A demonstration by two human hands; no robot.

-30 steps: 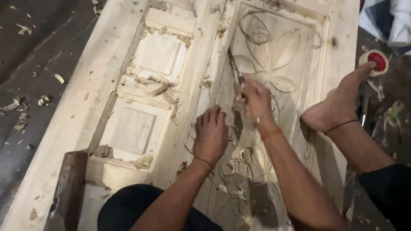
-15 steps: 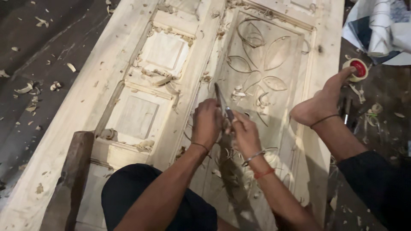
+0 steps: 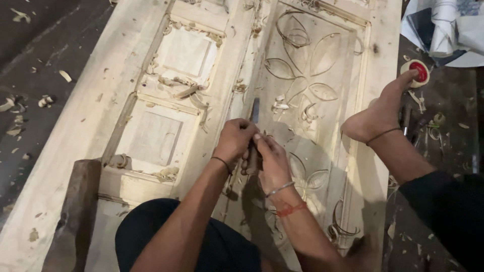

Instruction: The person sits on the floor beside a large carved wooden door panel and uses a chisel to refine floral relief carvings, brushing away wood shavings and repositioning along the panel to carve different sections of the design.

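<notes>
A woodcarving workshop. A pale carved door panel (image 3: 322,65) lies flat at twelve o'clock. Wood shavings (image 3: 45,100) litter the dark floor (image 3: 30,45) at ten.

The door panel (image 3: 166,126) is pale, raw wood — matt, unvarnished, with carved lines rough at their edges. The chisel (image 3: 254,113) has a dull grey metal blade. Curled wood shavings (image 3: 186,93) (thin, dry-looking) lie about. The mallet (image 3: 73,216) is darker wood, worn smooth.

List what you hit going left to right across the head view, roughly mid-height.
Wood chips on the dark floor → wooden mallet → plain recessed panel → left hand → chisel → right hand → bare foot → red-centred tape roll.
</notes>
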